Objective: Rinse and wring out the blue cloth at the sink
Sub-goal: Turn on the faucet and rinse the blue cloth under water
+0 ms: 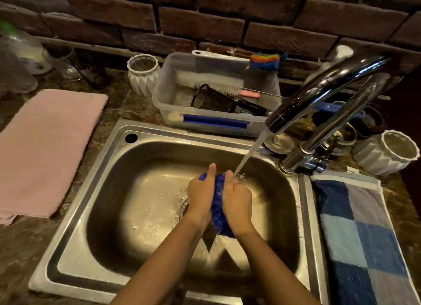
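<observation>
Now both hands, left hand (200, 194) and right hand (238, 202), press the bunched blue cloth (218, 204) between them over the steel sink (95, 191), beside the tap stream (249, 154). Twisting the fists opposite ways, low in the basin, should wring it best.

Nothing you can actually read in this one. No label, brand or number shows on the sink (75, 213), the clear plastic tub (168, 104) behind it or the tap (330, 86). Anything printed on the stuff further back on the counter is too dark and blurry to make out.
</observation>
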### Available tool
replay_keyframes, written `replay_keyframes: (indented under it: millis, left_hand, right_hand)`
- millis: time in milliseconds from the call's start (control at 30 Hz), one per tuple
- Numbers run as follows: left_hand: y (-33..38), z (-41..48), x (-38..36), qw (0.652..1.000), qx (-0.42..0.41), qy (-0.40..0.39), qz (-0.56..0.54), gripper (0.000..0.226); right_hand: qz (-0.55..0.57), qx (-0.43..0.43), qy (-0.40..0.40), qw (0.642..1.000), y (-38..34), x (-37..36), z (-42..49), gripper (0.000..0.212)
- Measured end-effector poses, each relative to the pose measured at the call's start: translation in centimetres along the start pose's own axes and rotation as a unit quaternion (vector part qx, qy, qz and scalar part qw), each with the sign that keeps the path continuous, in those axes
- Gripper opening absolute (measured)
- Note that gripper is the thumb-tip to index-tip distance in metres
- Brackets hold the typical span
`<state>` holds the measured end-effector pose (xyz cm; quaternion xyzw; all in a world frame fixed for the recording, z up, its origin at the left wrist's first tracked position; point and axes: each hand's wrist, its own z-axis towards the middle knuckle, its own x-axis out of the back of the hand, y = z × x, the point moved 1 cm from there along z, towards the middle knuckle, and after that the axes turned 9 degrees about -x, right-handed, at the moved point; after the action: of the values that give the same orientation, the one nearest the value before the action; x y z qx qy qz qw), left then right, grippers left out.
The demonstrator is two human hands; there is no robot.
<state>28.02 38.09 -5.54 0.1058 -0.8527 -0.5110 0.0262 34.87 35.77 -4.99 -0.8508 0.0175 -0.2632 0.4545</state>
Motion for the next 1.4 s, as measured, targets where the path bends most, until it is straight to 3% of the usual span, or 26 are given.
replay_keyframes:
  millis: [167,367,500,600,700,767,900,1033,1167,1267,1400]
  left_hand:
    - [-0.8,-0.1,-0.7,0.998,0.039,-0.026,-0.031,0.039]
    - [-1.5,-0.3,-0.4,0.998,0.05,-0.041,-0.006,0.037]
    - [-1.0,1.2,0.3,1.0,0.003,0.02,0.005,0.036]
    - [-1.5,1.2,-0.1,1.0,-0.004,0.021,0.015,0.038]
    - [-2.0,0.0,-0.9,0.999,0.051,-0.009,-0.012,0.037]
    - [-2.2,-0.3,-0.7,0.995,0.093,-0.034,-0.027,0.04]
    - [-1.2,0.1,0.7,0.957,0.2,-0.115,-0.174,0.045]
    - [0.0,0.7,1.7,0.944,0.241,-0.129,-0.186,0.018]
    - [0.0,2.4,3.2,0.973,0.182,-0.118,-0.074,0.012]
    - [-0.8,3.2,2.9,0.992,0.105,-0.066,0.028,0.007]
    - [-1.7,2.4,0.8,0.997,0.06,-0.038,0.027,0.017]
  right_hand:
    - [0.0,-0.01,0.036,0.999,-0.6,-0.3,0.8,0.047]
    - [0.048,-0.016,-0.007,0.999,0.9,-0.6,3.3,0.043]
    - [-0.08,0.054,0.004,0.995,0.6,-0.7,0.9,0.045]
    - [-0.051,0.014,0.005,0.999,-0.1,-1.2,0.5,0.048]
    - [-0.012,-0.017,0.017,1.0,0.4,-0.9,3.0,0.046]
    - [0.012,-0.028,-0.021,0.999,1.1,-0.8,4.3,0.044]
    - [0.08,-0.104,-0.152,0.98,2.3,-0.5,5.0,0.045]
    - [-0.069,-0.089,-0.248,0.962,3.8,1.7,5.7,0.053]
    - [-0.067,-0.069,-0.275,0.957,3.6,4.5,6.3,0.038]
    - [-0.061,-0.021,-0.265,0.962,1.9,4.8,5.4,0.027]
    - [-0.076,0.015,-0.155,0.985,-0.1,1.2,2.3,0.04]
